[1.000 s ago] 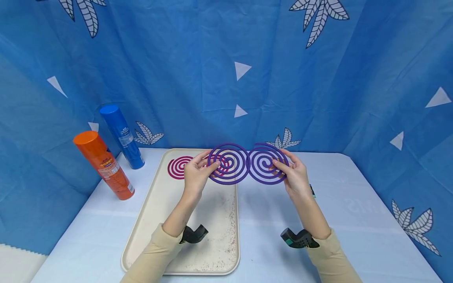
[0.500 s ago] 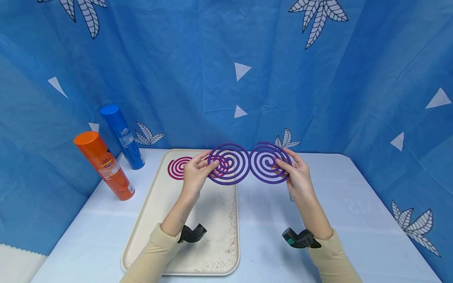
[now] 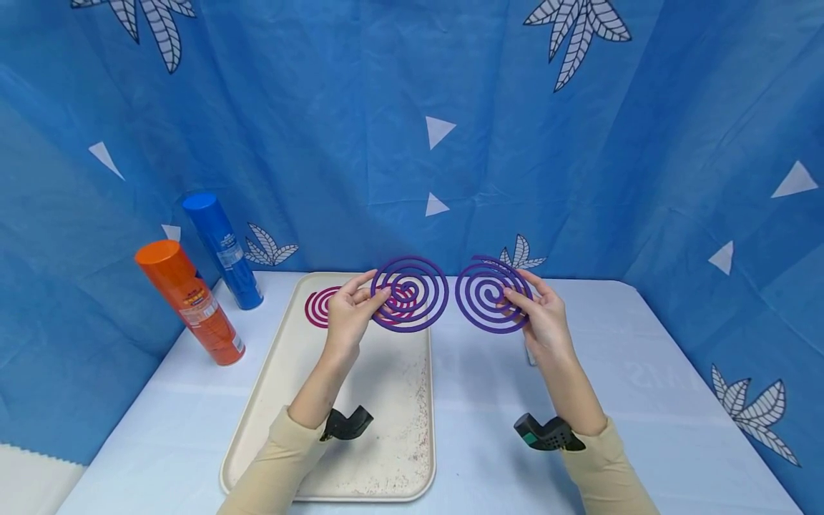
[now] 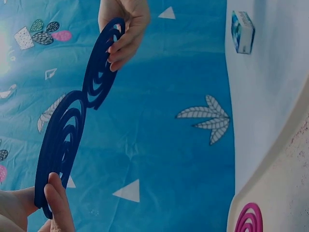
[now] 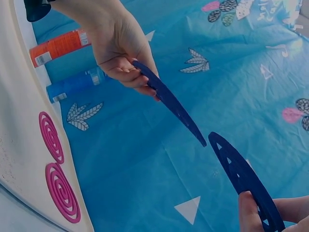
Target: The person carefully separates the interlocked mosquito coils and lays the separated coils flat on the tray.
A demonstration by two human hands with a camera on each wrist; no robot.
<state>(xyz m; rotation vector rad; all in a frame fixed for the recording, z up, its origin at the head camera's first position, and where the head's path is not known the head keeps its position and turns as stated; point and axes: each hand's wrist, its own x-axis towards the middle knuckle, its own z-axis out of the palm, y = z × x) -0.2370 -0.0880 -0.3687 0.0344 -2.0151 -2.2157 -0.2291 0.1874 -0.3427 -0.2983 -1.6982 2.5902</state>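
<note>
My left hand point(image 3: 347, 320) pinches a purple mosquito coil point(image 3: 408, 289) by its left side, thumb in front. A second purple mosquito coil point(image 3: 492, 292) is pinched at its right side by my right hand point(image 3: 547, 322). Both coils are raised, upright and facing the head camera, with a narrow gap between them. In the right wrist view the coils appear nearly edge-on. Two magenta coils lie at the far end of a cream tray point(image 3: 335, 458); one magenta coil point(image 5: 63, 192) is partly hidden behind the left purple coil in the head view.
An orange spray can point(image 3: 192, 304) and a blue spray can point(image 3: 223, 250) stand left of the tray. A small box point(image 4: 243, 32) lies on the white table point(image 3: 476, 429), mostly hidden by my right hand in the head view. Blue patterned cloth surrounds the table.
The two purple coils overlapped at their edges one second ago and are now separated. My right hand shifted right first; then my left hand moved slightly left and up.
</note>
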